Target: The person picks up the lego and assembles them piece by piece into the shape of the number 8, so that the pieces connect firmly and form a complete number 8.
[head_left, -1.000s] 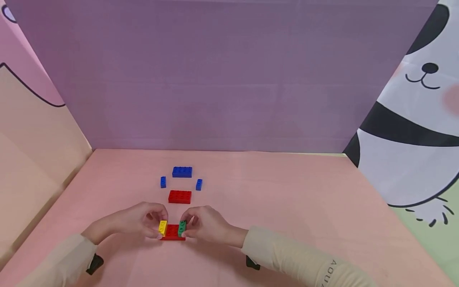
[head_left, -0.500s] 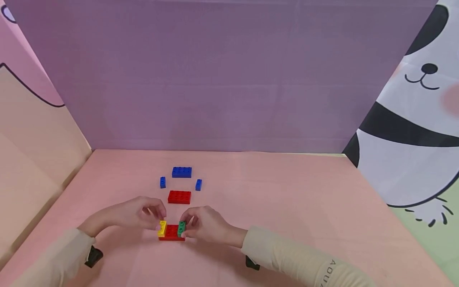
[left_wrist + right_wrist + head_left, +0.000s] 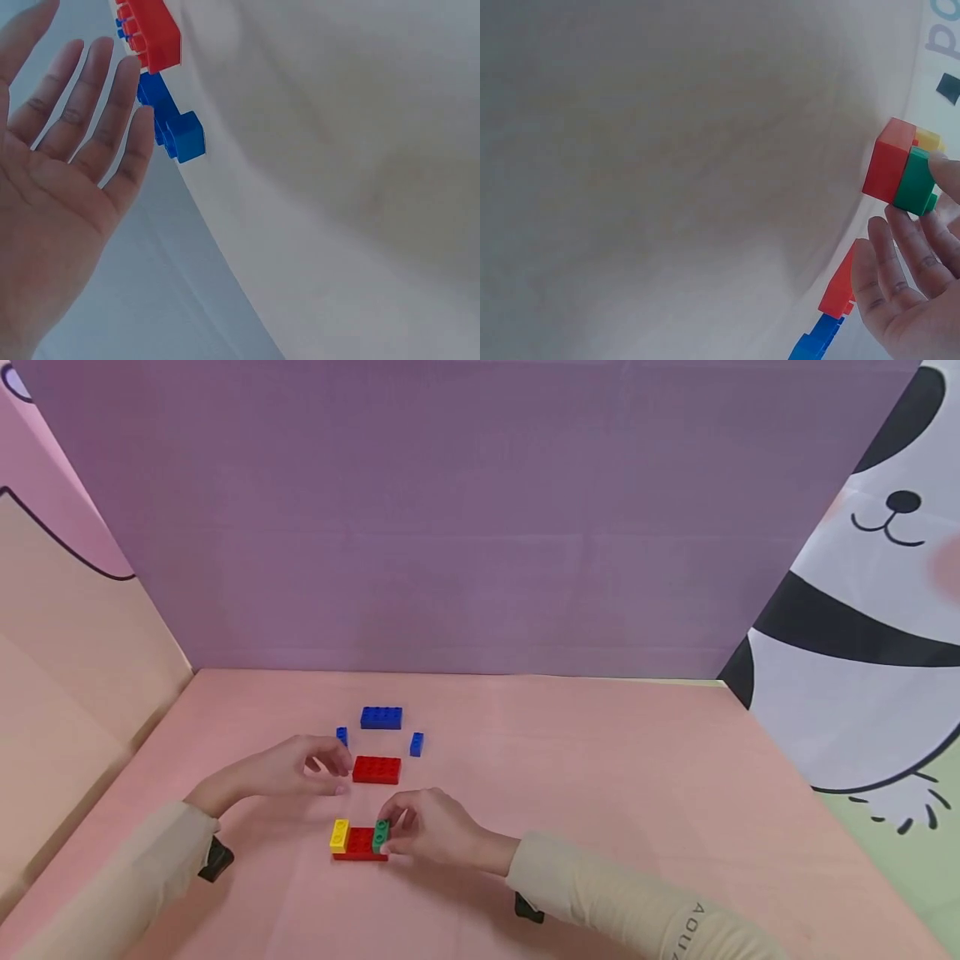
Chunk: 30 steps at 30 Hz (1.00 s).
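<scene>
In the head view a red brick (image 3: 362, 842) lies near the front, with a small yellow brick (image 3: 340, 836) on its left end. A small green brick (image 3: 381, 836) sits on its right end, where my right hand (image 3: 442, 831) pinches it between thumb and fingers. The right wrist view shows the thumb on the green brick (image 3: 913, 180), which is against the red one (image 3: 889, 161). My left hand (image 3: 288, 768) is over the table, fingers loosely bent and holding nothing. Its fingertips are just left of a second red brick (image 3: 377, 770) and overlap a small blue brick (image 3: 342, 734).
Farther back lies a larger blue brick (image 3: 381, 718). Another small blue brick (image 3: 416, 744) is to the right, behind the second red brick. A purple backdrop (image 3: 450, 527) rises at the far edge of the pink table (image 3: 600, 777).
My left hand has let go of the yellow brick and moved away from it, toward the second red brick and the left small blue brick. The right hand stays on the green brick.
</scene>
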Tool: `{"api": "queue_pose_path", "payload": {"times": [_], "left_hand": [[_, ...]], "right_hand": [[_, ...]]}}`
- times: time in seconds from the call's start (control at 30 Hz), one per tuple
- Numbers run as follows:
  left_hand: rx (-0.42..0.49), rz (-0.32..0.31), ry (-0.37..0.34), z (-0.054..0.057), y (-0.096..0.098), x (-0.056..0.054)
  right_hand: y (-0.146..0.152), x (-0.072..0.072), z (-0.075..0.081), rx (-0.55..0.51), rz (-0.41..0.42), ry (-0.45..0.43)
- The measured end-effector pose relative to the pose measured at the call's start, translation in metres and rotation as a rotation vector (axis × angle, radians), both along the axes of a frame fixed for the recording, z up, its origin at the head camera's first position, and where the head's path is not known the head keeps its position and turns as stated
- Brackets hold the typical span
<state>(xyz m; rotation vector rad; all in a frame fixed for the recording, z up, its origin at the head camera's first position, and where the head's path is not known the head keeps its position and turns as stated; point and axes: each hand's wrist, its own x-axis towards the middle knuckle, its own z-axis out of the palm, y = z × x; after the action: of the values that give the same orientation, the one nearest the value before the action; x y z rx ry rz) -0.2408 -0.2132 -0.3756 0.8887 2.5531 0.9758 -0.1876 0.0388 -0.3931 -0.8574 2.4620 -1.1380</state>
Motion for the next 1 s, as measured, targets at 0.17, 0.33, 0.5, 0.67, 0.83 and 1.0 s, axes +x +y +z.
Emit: {"api": "queue_pose_path", "payload": {"times": [0.17, 0.33, 0.5, 0.67, 0.83, 1.0], "left_hand": [[0.016, 0.041, 0.047, 0.001, 0.004, -0.012], [0.017, 0.088, 0.098, -0.003, 0.008, -0.02], [0.043, 0.115, 0.108, -0.009, 0.011, -0.024], [0.066, 0.115, 0.078, -0.013, 0.013, -0.025], [0.068, 0.105, 0.051, -0.016, 0.014, -0.025], [0.043, 0.105, 0.051, -0.021, 0.016, -0.027]], "right_hand": [[0.0, -0.001, 0.0, 0.002, -0.003, -0.001], [0.0, -0.001, 0.0, -0.005, -0.006, -0.016], [0.001, -0.002, -0.001, -0.004, -0.004, -0.013], [0.0, -0.001, -0.001, -0.007, -0.013, -0.024], [0.0, 0.0, -0.002, -0.016, -0.014, -0.02], [0.0, 0.0, -0.002, -0.02, -0.01, -0.014]]}}
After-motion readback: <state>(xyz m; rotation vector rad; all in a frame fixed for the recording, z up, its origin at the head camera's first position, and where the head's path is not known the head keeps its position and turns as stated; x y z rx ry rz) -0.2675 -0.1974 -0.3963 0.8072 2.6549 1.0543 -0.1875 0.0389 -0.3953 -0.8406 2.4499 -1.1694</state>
